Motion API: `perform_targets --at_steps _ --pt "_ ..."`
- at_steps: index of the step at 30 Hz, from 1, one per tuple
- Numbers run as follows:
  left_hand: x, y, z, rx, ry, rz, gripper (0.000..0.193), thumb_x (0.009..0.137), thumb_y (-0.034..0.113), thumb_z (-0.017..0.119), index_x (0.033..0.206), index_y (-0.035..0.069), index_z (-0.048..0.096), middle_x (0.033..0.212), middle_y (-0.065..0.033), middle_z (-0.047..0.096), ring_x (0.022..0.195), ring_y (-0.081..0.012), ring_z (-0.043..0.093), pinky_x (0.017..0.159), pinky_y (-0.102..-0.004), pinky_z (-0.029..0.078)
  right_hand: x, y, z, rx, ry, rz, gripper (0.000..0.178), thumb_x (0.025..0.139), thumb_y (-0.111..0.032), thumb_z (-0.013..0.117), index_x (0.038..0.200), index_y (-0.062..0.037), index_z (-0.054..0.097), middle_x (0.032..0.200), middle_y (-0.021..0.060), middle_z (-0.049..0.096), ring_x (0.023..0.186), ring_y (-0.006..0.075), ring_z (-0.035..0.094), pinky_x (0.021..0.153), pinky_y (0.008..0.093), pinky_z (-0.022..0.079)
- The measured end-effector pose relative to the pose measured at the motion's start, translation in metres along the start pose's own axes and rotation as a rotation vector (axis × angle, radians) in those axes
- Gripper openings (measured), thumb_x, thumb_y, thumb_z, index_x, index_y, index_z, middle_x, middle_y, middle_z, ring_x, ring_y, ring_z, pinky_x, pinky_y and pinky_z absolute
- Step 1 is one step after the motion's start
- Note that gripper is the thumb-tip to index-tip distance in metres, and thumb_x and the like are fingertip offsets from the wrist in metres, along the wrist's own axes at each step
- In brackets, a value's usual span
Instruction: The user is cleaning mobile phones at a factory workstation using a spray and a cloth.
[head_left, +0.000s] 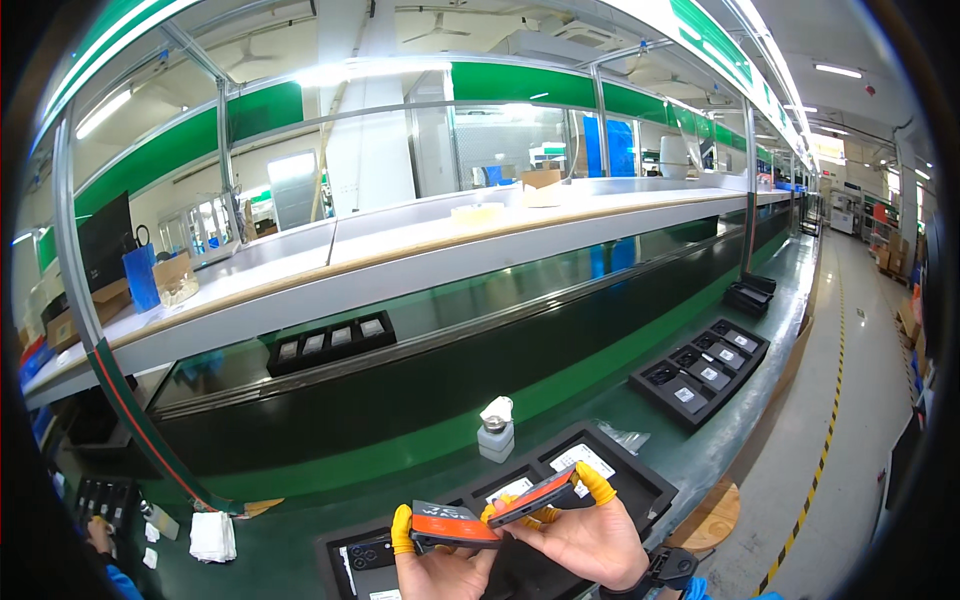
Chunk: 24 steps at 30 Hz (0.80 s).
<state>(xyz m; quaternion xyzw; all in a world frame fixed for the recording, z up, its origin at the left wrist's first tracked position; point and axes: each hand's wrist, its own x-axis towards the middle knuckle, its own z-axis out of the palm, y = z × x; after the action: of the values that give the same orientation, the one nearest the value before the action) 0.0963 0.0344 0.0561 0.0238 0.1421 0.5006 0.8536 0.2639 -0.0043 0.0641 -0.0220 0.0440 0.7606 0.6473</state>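
Observation:
My left hand [432, 574], with a yellow finger cot on its thumb or finger, is closed on a phone [455, 524] that has an orange and dark grey face. A second phone [537, 498], tilted and showing its dark edge and an orange face, is in my right hand [592, 540]. Yellow finger cots cover fingertips of this hand too. The two phones nearly meet; whether they touch I cannot tell. Below them lies a black compartment tray [648, 478]. A dark phone with camera lenses [370, 553] rests in its left part, and white labels show in other compartments.
Behind the tray stands a bottle [496, 440] with white tissue on top. Another black tray [700, 372] lies right, one more [332, 342] on the conveyor. White wipes [212, 537] sit left, near a co-worker's hand [98, 534]. A metal post [120, 400] rises there. A wooden stool [708, 518] stands right.

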Motion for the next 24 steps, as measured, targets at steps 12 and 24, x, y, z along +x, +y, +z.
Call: perform_targets --at_steps 12,24 --pt "0.002 -0.002 0.001 -0.02 0.046 -0.037 0.044 0.081 0.043 0.066 0.097 0.004 0.055 0.088 -0.0112 0.062 0.089 -0.0267 0.059 0.087 -0.0424 0.048 0.003 -0.006 0.001 0.076 0.012 0.078 0.062 0.086 -0.034 0.059 0.125 0.0078 0.037 0.133 0.0253 0.033 0.129 0.0388 0.03 0.112 0.0509 0.022" --pt "0.025 -0.004 -0.005 1.835 -0.158 0.395 0.103 0.076 0.038 0.071 0.143 -0.004 0.004 0.102 -0.0188 0.063 0.078 -0.0238 0.063 0.065 -0.0313 0.051 0.007 -0.106 0.006 -1.549 0.06 -0.3 0.055 0.085 -0.029 0.064 0.126 0.0004 0.04 0.112 0.0139 0.055 0.104 0.0203 0.055 0.088 0.0327 0.045"
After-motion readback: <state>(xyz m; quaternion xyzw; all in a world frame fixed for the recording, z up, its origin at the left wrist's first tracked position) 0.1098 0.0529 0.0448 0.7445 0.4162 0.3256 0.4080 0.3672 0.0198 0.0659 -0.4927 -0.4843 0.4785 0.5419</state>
